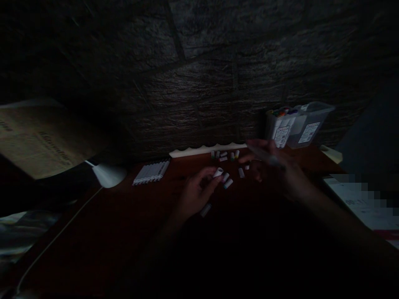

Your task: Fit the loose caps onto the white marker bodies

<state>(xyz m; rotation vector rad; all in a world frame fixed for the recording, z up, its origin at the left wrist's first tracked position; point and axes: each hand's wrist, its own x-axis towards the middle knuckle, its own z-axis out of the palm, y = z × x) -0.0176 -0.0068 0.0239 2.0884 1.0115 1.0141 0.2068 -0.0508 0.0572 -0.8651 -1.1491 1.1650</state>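
Observation:
In dim light, my left hand [199, 189] holds a white marker cap [218, 171] between thumb and fingers, its hollow end showing. My right hand [288, 172] is to the right, smeared by motion, closed around a pale marker [264, 155]. Between and around the hands, several short caps lie on the desk: a white cap with a blue-green end [228, 183] by my left fingertips, a pale cap [241, 172] nearer my right hand, and a grey cap [205, 209] close to my left wrist. At the back, another cap [232, 156] stands among several more.
White markers [151, 172] lie in a row at left. Behind, clear plastic boxes [282, 128], one with coloured markers, stand against the brick-patterned wall [199, 83]. A wavy white strip [205, 150] edges the desk. A lamp [109, 174] with a cable is at left, paper [361, 203] at right.

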